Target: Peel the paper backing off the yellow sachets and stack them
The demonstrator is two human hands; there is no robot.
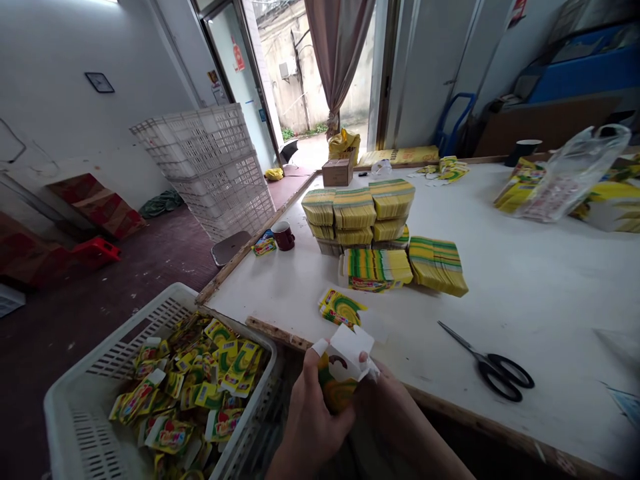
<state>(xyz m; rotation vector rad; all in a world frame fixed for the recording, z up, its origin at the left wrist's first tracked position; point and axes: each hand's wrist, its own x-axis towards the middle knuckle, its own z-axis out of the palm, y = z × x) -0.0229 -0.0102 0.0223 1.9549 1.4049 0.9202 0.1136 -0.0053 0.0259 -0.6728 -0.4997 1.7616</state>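
Both hands hold a small yellow-green cardboard box (336, 388) at the table's front edge, its white top flaps standing up. My left hand (313, 413) wraps the box's left side, fingers closed on it, with something white on one fingertip. On the right side my right hand (383, 393) pinches near the flaps, with white at its fingertips too. Just beyond lie a few flat printed boxes (343, 308). Stacked bundles of flat yellow cartons (357, 213) stand farther back. Black-handled scissors (493, 367) lie to the right.
A white plastic basket (165, 300) with many yellow boxes stands left below the table. On the table (525, 287) are a dark red mug (283, 236), a brown carton (337, 172) and a clear plastic bag (560, 187). White crates (215, 173) are stacked beyond the left edge.
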